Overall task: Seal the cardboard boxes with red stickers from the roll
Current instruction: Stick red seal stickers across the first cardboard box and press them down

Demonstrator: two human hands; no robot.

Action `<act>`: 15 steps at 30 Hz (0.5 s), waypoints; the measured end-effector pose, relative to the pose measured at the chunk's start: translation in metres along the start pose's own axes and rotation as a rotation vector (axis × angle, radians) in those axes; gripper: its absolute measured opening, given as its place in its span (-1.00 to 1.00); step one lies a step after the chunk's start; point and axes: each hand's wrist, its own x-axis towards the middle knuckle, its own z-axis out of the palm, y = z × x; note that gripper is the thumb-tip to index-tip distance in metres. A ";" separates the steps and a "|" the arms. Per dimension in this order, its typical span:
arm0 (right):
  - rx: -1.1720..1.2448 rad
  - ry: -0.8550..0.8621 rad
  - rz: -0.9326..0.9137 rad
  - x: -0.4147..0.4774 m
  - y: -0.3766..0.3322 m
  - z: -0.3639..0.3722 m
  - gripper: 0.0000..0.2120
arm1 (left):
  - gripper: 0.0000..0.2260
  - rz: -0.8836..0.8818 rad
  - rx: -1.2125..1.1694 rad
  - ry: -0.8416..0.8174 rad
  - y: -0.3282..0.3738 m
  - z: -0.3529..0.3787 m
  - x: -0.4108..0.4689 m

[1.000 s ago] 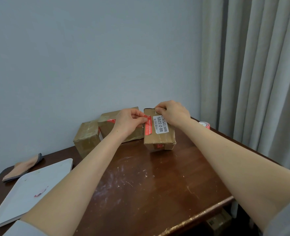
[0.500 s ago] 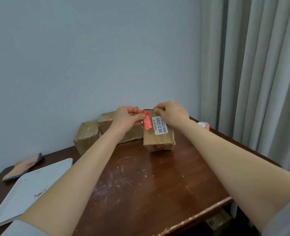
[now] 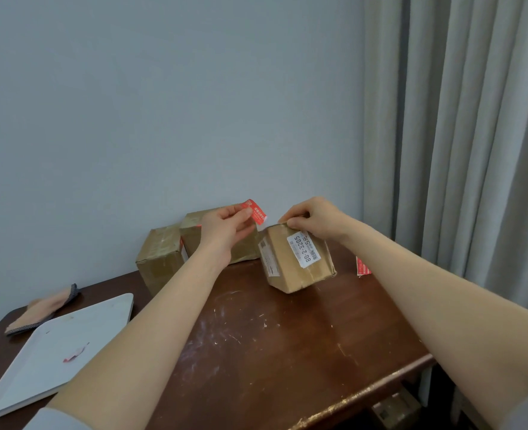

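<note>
Resting nearest: a white tray [image 3: 55, 352] at 8 o'clock on the table [image 3: 287, 336], with a small reddish scrap [image 3: 75, 355] lying in it
Left hand [image 3: 225, 231]: thumb and fingers pinch one end of a red sticker [image 3: 256, 212], held in the air just off the labelled box's 11 o'clock corner and not touching it
Right hand [image 3: 315, 218]: fingers curled over the top far edge of the labelled box [image 3: 297, 268], gripping it so it stands tilted on a lower edge
Task's thing: the labelled box is mid-table at 12 o'clock, its white label [image 3: 303, 249] facing the camera
Roll [image 3: 362, 266]: at 2 o'clock, mostly hidden behind the right forearm
Farther back: a far-left box [image 3: 160, 256] and a middle box [image 3: 194, 231] side by side near the wall at 11 o'clock
Doing it well: the sticker looks ready to go on, so hold the box firm, lay the strip across the flap seam with half on each side, touch one end down first, then smooth along it, keeping the sticky face off the fingers
</note>
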 end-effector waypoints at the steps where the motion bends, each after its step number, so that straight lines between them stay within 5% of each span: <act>1: 0.005 -0.040 0.001 -0.003 0.004 -0.002 -0.80 | -0.93 -0.026 -0.005 -0.029 -0.002 0.002 -0.002; 7: -0.058 -0.151 0.127 -0.021 0.029 0.007 -0.85 | -0.92 -0.101 -0.020 -0.079 -0.012 0.015 -0.010; 10: -0.120 -0.048 0.173 -0.019 0.027 0.011 -0.81 | -0.93 -0.075 -0.020 -0.006 -0.013 0.012 -0.008; 15: -0.282 0.030 0.374 -0.006 0.005 0.031 -0.10 | -0.95 -0.017 -0.001 0.108 -0.015 0.007 -0.009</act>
